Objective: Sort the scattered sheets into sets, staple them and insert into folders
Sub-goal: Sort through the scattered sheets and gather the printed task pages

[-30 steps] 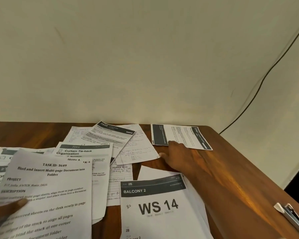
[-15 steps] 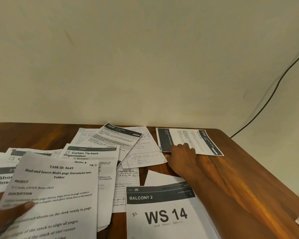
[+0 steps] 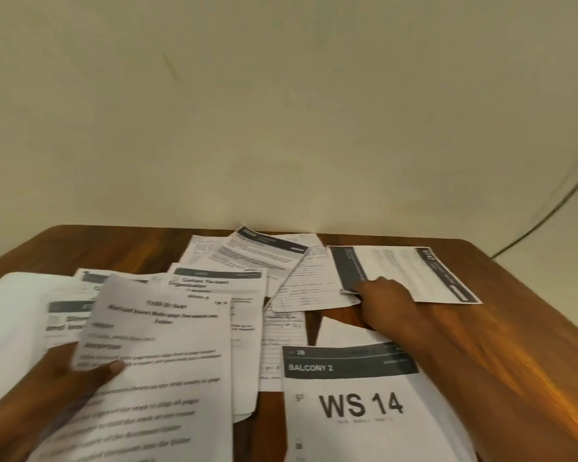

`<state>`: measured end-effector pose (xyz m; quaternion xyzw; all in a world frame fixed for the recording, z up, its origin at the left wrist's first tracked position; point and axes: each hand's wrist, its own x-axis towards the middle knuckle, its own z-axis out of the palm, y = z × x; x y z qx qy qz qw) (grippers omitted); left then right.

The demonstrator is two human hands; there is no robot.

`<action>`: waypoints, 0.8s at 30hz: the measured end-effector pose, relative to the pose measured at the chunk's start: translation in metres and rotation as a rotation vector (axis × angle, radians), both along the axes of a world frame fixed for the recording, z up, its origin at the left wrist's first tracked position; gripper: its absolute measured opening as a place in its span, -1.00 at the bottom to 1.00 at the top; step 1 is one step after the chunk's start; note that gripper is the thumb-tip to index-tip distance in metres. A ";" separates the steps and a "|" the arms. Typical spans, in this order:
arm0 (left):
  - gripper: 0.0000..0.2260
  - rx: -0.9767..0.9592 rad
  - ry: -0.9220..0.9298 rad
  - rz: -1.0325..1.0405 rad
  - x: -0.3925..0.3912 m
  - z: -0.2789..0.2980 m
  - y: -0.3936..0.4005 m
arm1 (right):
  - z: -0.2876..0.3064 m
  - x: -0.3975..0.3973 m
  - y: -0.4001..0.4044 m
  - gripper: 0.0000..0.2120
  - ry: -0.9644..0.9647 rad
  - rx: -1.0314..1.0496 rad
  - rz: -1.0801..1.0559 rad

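Observation:
Several printed and handwritten sheets lie scattered over a brown wooden table point(image 3: 514, 345). My left hand point(image 3: 70, 378) grips the task description sheet point(image 3: 161, 361) at its left edge, thumb on top, lifted over other pages. My right hand point(image 3: 384, 301) reaches to the far right and its fingers rest on the near left corner of a sheet with dark header bands point(image 3: 411, 271). A "WS 14 / BALCONY 2" sheet point(image 3: 354, 405) lies near me under my right forearm. The "Curtain Tie-back" sheet point(image 3: 221, 288) lies in the middle.
A cream wall stands right behind the table. A dark cable point(image 3: 548, 215) runs down the wall at the right. More white pages point(image 3: 10, 315) pile at the left edge. The table's right edge drops off past my forearm.
The view has turned left and is blurred. My right hand stays on the corner of the dark-banded sheet. My left hand has raised the task sheet slightly.

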<state>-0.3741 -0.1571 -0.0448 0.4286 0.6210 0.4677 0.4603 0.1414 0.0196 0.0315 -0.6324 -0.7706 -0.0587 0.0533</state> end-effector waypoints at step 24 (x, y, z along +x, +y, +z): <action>-0.82 -0.126 0.117 0.065 0.069 0.087 -0.039 | 0.049 -0.030 -0.133 -0.89 0.600 -0.434 0.395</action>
